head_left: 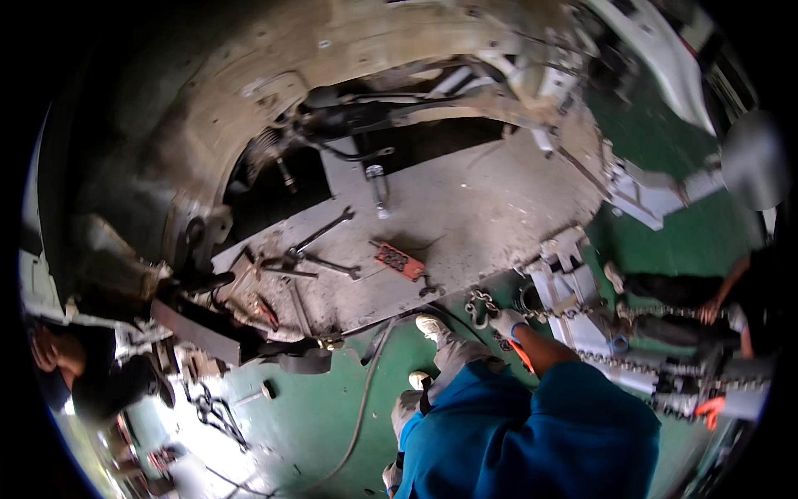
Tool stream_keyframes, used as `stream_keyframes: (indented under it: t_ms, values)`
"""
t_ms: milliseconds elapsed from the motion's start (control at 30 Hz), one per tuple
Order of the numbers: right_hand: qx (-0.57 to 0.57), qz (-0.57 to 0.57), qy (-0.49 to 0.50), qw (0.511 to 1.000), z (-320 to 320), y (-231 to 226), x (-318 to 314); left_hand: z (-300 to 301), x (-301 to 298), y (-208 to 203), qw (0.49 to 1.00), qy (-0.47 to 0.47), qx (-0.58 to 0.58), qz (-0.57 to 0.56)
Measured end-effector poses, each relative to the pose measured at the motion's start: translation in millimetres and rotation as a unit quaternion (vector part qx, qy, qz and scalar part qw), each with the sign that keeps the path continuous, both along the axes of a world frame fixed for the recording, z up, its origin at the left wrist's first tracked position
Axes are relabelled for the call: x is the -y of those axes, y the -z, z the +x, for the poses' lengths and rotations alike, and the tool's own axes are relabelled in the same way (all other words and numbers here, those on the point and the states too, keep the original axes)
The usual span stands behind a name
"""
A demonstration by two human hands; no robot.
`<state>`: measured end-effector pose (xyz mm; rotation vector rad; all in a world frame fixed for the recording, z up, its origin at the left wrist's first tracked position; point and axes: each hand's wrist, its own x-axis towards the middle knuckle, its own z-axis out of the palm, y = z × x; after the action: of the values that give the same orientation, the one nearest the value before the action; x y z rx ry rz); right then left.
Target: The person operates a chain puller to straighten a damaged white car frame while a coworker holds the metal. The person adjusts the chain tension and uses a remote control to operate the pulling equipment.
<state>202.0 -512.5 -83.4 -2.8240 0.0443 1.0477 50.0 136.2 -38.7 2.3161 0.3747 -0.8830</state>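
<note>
My right hand, in a pale work glove, grips a metal chain near its hooked end. The hook sticks out to the left of the glove, and a few links hang below. The chain runs right to the hands of another person. Low in the picture, my left hand, also gloved, hangs by my leg; its fingers are too small and dim to read.
A stripped vehicle body arches overhead. On the grey platform lie wrenches and a red tool tray. A hose crosses the green floor. Heavy chains lie along a metal frame at right. Another person is at left.
</note>
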Motion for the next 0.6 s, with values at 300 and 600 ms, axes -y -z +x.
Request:
stream_keyframes:
  t_ms: [300,600]
  values:
    - [0.071,-0.004,0.310,0.948,-142.1,-67.9,7.2,173.4,-40.4,-46.4,0.872,-0.398,-0.129,-0.253]
    - [0.072,-0.082,0.364,0.925,-205.0,-73.9,66.0,226.9,-15.6,0.6,0.934,-0.270,-0.138,-0.189]
